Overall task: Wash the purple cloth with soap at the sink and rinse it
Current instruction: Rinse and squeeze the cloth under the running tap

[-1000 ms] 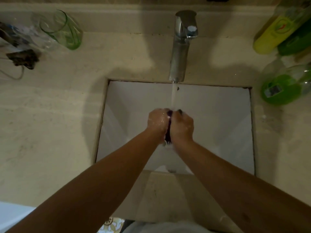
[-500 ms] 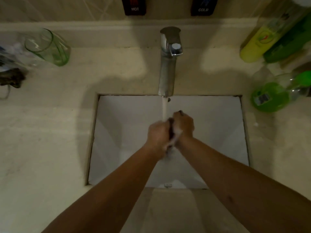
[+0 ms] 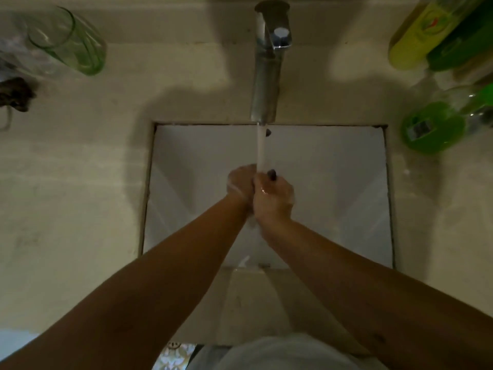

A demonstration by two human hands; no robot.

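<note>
Under the tap's stream (image 3: pixel 261 145), left hand (image 3: pixel 240 182) and right hand (image 3: pixel 273 196) clench the purple cloth (image 3: pixel 271 174); suds may linger in its squeezed folds.

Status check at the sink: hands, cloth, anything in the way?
Left hand and right hand pressed together under running tap water. Purple cloth squeezed between them, only a dark tip showing. Basin unobstructed.

counter (image 3: pixel 80 198) — glass (image 3: pixel 70 42), bottles (image 3: pixel 426 30)

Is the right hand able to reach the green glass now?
Probably not: the right hand is busy squeezing the cloth against the left hand, and the green glass sits far across the counter.
</note>
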